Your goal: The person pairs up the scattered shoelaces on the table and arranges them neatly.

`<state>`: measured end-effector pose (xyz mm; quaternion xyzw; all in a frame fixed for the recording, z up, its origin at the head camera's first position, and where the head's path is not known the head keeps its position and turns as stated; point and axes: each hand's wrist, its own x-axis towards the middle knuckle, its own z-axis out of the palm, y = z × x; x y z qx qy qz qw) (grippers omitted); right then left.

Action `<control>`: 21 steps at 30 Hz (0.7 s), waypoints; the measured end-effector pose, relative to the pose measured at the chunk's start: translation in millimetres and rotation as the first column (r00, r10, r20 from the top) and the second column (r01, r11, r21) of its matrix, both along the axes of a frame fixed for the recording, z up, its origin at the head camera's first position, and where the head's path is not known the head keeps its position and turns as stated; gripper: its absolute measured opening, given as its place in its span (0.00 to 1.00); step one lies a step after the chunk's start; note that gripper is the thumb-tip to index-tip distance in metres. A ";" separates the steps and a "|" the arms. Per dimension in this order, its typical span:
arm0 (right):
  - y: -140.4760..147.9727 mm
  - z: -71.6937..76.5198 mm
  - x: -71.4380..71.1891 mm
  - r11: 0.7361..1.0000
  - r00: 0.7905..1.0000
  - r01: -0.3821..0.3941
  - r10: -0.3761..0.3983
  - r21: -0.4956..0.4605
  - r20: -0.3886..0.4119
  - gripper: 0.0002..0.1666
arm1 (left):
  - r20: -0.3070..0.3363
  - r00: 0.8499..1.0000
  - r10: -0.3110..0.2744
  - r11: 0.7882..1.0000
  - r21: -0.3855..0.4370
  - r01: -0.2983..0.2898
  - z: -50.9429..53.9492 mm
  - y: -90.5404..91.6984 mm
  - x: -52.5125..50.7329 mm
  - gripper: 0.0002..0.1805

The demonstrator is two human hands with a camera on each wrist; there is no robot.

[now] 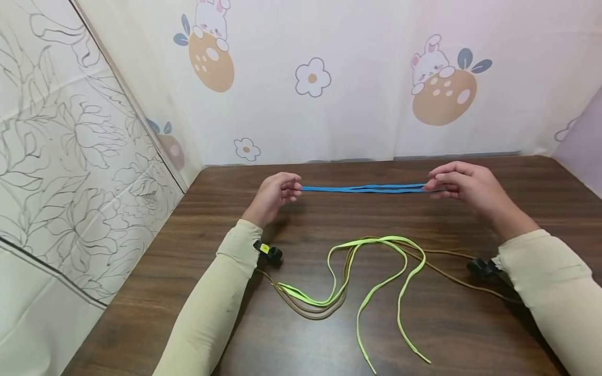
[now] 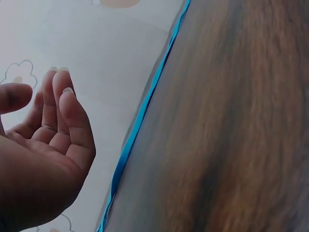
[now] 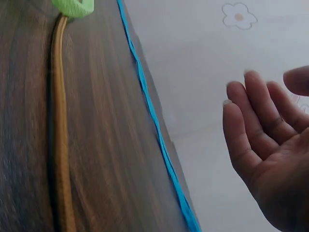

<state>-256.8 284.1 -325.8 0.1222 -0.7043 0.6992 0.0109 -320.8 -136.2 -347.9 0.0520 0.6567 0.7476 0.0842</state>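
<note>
A blue shoelace [image 1: 362, 188] lies doubled and nearly straight from side to side near the back of the table. My left hand [image 1: 280, 192] is at its left end, and my right hand [image 1: 458, 183] hovers over its right end. In the left wrist view, the left hand [image 2: 53, 145] has loosely bent fingers, thumb apart, and the blue lace [image 2: 140, 118] passes clear of them. The right wrist view likewise shows relaxed fingers on the right hand [image 3: 270, 140], with the blue lace [image 3: 149, 104] running beside it. The head view hides the lace's ends behind the fingers.
Nearer on the wooden table [image 1: 301, 344], a yellow-green shoelace [image 1: 338, 244] curves over a brown shoelace [image 1: 315, 315]. The brown ends run under both forearms. A black wrist camera [image 1: 273, 256] sits at the left cuff, another camera [image 1: 482, 268] at the right. A patterned wall covering [image 1: 357, 120] borders the back.
</note>
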 end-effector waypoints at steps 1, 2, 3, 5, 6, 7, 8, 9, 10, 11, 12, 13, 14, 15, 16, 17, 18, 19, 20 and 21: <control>-1.8 0.9 0.8 0.999 1.000 -0.008 0.008 0.045 -0.009 0.10 | 0.001 1.000 -0.008 1.000 -0.007 0.008 0.0 0.5 0.4 0.14; -3.5 1.6 1.5 0.997 1.000 -0.012 0.013 0.083 -0.013 0.11 | 0.003 1.000 -0.016 1.000 -0.015 0.016 0.0 1.0 0.7 0.13; -5.0 2.4 2.3 0.993 1.000 -0.012 0.014 0.121 -0.017 0.12 | 0.005 1.000 -0.021 1.000 -0.021 0.022 -0.3 1.4 0.9 0.14; -8.4 4.5 3.9 0.978 1.000 -0.002 0.007 0.210 -0.025 0.13 | 0.013 0.999 -0.029 0.999 -0.033 0.030 -1.3 2.1 1.0 0.14; -10.1 5.4 4.6 0.966 1.000 0.008 -0.001 0.258 -0.027 0.15 | 0.015 0.999 -0.034 0.999 -0.040 0.035 -1.7 2.5 1.2 0.14; -11.4 6.6 5.4 0.952 1.000 0.012 -0.003 0.307 -0.028 0.16 | 0.015 0.999 -0.039 0.998 -0.050 0.040 -2.1 3.0 1.7 0.14; -12.6 7.6 6.1 0.936 1.000 0.009 0.000 0.353 -0.025 0.16 | 0.014 0.999 -0.047 0.997 -0.061 0.047 -2.4 3.7 2.2 0.15; -13.6 9.1 6.9 0.914 1.000 -0.003 0.012 0.405 -0.020 0.17 | 0.013 0.998 -0.055 0.996 -0.072 0.056 -2.9 4.4 2.5 0.15; -14.3 10.7 7.5 0.890 0.999 -0.023 0.033 0.455 -0.015 0.17 | 0.012 0.998 -0.063 0.994 -0.087 0.064 -3.2 5.4 2.8 0.16; -14.8 12.1 7.9 0.866 0.998 -0.049 0.062 0.498 -0.009 0.17 | 0.008 0.997 -0.075 0.992 -0.101 0.075 -3.4 6.4 3.1 0.17; -15.2 13.6 8.4 0.841 0.995 -0.078 0.095 0.536 -0.004 0.17 | 0.004 0.996 -0.085 0.990 -0.115 0.085 -3.5 7.6 3.3 0.18; -15.5 15.0 8.8 0.819 0.992 -0.109 0.128 0.563 0.006 0.17 | 0.000 0.995 -0.097 0.987 -0.131 0.096 -3.4 8.9 3.7 0.19; -15.8 16.4 9.2 0.801 0.987 -0.140 0.160 0.582 0.017 0.17 | -0.005 0.994 -0.109 0.983 -0.147 0.107 -3.1 10.3 4.1 0.19; -16.0 17.6 9.6 0.783 0.982 -0.165 0.186 0.599 0.028 0.17 | -0.013 0.992 -0.124 0.978 -0.168 0.121 -2.4 11.8 4.7 0.20; -16.3 18.5 10.0 0.771 0.978 -0.187 0.207 0.608 0.039 0.17 | -0.022 0.990 -0.140 0.973 -0.190 0.133 -1.5 13.3 5.7 0.20; -16.5 19.0 10.4 0.763 0.973 -0.209 0.226 0.612 0.051 0.17 | -0.032 0.987 -0.157 0.966 -0.213 0.147 -0.4 14.8 6.7 0.20; -16.8 19.7 11.2 0.756 0.970 -0.226 0.235 0.614 0.067 0.17 | -0.038 0.984 -0.173 0.959 -0.232 0.159 0.8 16.4 7.9 0.19; -17.0 20.5 12.2 0.745 0.967 -0.237 0.242 0.624 0.079 0.18 | -0.045 0.981 -0.190 0.952 -0.253 0.173 2.5 18.2 9.5 0.19; -17.3 21.4 13.5 0.733 0.964 -0.249 0.250 0.633 0.090 0.18 | -0.048 0.978 -0.205 0.946 -0.268 0.185 3.9 20.1 10.4 0.18; -17.4 22.1 14.8 0.721 0.961 -0.260 0.258 0.642 0.100 0.18 | -0.051 0.974 -0.221 0.937 -0.286 0.198 5.3 21.9 11.6 0.18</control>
